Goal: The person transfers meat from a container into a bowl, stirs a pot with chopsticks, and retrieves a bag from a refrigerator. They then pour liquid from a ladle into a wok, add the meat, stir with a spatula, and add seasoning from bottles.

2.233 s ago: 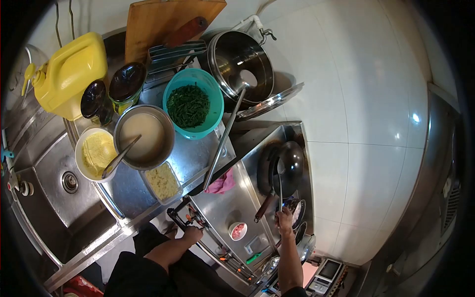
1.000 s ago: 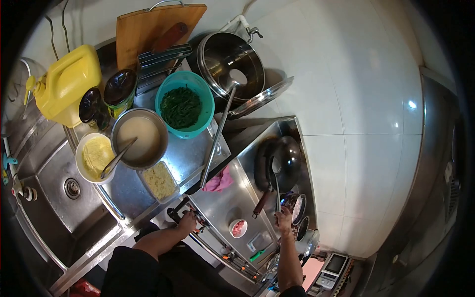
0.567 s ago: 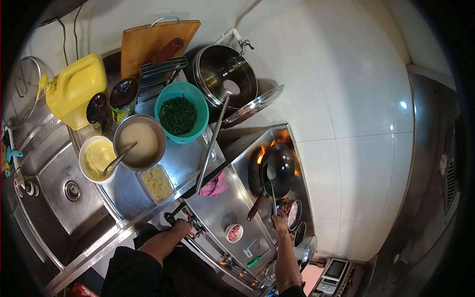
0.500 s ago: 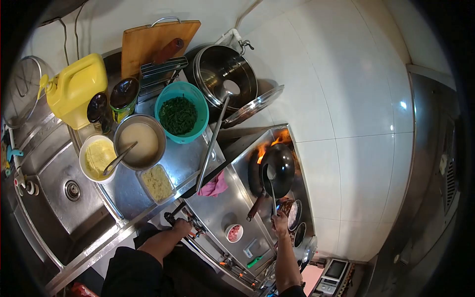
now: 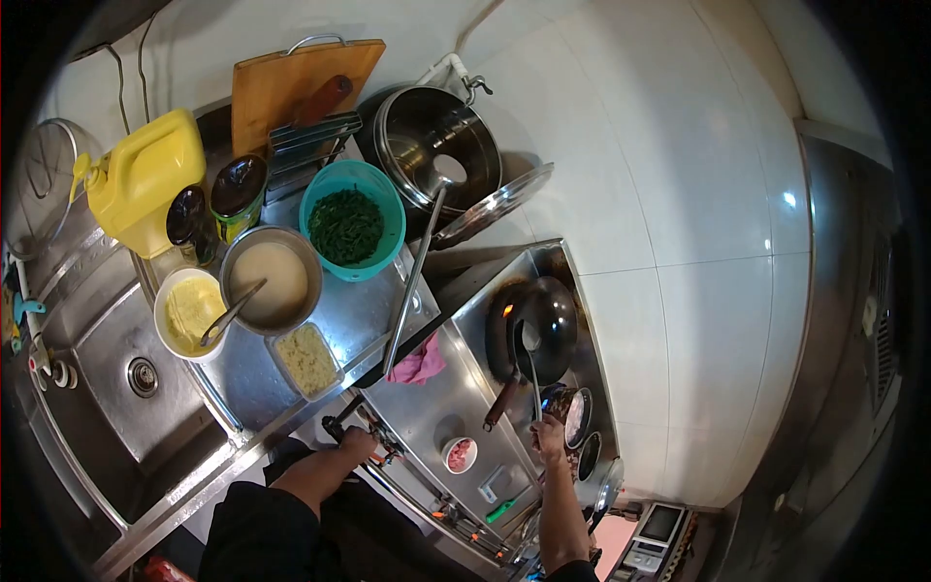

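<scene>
My right hand [image 5: 548,438] is closed around the handle of a metal ladle [image 5: 536,386]. The ladle's bowl rests in the black wok [image 5: 555,335] on the stove. The wok's wooden handle [image 5: 501,404] points toward me, with no hand on it. My left hand [image 5: 356,446] is closed at the stove's front edge, on a dark gas valve handle [image 5: 336,427]. A small flame [image 5: 507,310] shows by the wok's left rim. Between my hands, a white bowl of pink chopped meat [image 5: 459,455] stands on the steel stove top.
Left of the stove, the counter holds a teal bowl of chopped greens [image 5: 347,227], a metal pot of cloudy liquid [image 5: 279,276], a yellow-filled bowl [image 5: 191,310] and a tub [image 5: 306,361]. A long ladle [image 5: 417,281] leans in a large pot [image 5: 456,136]. A pink cloth [image 5: 419,360] lies nearby.
The tall orange flames behind and left of the wok have shrunk to a small glow. Both hands keep their grips almost in place. The view has shifted slightly.
</scene>
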`<state>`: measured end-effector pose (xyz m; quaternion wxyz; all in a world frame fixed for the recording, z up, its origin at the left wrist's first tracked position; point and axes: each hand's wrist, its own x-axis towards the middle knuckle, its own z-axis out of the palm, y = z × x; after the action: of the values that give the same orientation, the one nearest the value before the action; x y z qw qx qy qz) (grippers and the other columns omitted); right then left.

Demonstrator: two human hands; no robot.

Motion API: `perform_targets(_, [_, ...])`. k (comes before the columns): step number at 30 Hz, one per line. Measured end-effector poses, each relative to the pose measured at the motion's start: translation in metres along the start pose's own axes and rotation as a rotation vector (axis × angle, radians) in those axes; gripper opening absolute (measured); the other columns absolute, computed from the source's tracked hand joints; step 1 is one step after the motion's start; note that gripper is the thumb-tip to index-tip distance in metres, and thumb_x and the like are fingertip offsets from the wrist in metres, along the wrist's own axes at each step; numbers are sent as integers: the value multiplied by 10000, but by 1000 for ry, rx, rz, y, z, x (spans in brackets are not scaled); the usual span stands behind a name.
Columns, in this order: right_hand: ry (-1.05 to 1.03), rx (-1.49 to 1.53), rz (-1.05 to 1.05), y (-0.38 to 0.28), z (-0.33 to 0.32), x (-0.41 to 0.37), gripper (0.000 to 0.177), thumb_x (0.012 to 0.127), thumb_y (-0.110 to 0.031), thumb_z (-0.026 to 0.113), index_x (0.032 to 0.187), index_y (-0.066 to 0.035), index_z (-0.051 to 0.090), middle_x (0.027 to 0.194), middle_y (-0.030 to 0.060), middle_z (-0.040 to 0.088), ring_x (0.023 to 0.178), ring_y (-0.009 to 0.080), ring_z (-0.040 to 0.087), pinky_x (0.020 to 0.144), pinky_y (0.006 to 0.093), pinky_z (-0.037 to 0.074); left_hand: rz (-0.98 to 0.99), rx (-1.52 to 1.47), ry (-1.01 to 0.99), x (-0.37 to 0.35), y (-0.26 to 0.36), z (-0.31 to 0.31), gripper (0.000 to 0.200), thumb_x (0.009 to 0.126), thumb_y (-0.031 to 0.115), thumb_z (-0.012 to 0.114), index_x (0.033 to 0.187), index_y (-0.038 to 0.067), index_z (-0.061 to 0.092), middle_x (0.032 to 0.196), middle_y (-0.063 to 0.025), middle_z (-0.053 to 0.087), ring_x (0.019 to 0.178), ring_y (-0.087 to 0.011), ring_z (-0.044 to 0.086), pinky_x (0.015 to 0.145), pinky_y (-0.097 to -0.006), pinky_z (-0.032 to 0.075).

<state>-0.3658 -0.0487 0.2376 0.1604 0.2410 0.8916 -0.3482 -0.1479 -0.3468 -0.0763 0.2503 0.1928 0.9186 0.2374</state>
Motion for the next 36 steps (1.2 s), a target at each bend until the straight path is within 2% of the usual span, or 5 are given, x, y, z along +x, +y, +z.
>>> perform_targets(15, [-111, -65, -40, -27, -45, -15, 197, 928, -191, 530, 990, -35, 632, 632, 0, 508, 430, 84, 443, 361, 228, 311, 69, -60, 147, -11, -6, -11, 205, 853, 201, 572, 955, 75, 696, 781, -70, 715, 749, -293, 706, 651, -476, 539])
perform_targets(28, [-357, -717, 67, -116, -173, 10, 212, 943, -243, 547, 960, -62, 654, 594, 11, 515, 393, 83, 395, 326, 264, 297, 87, -249, 450, -77, -13, -40, 436, 852, 241, 640, 1229, 55, 520, 1151, -173, 564, 1123, -356, 536, 945, -464, 446])
perform_targets(30, [-401, -655, -127, -79, -158, 32, 197, 946, -242, 542, 951, -74, 645, 571, 15, 468, 391, 94, 393, 335, 268, 294, -57, -360, 401, -111, 6, -73, 454, 854, 239, 641, 1249, 58, 509, 1166, -176, 564, 1125, -356, 533, 947, -463, 440])
perform_targets(33, [-474, 178, 275, 31, -120, 116, 197, 952, -241, 531, 984, -74, 630, 555, 3, 415, 401, 127, 413, 338, 295, 318, -232, -408, 494, -149, 17, -68, 493, 858, 227, 638, 1292, 42, 492, 1173, -199, 572, 1084, -380, 552, 926, -468, 449])
perform_targets(36, [85, -761, -649, 114, -30, 165, 305, 968, -298, 470, 1101, -72, 626, 908, 297, 648, 789, 486, 640, 688, 582, 492, -459, -374, 511, -190, 33, -47, 492, 869, 220, 637, 1302, 35, 495, 1153, -212, 585, 1061, -391, 562, 910, -472, 455])
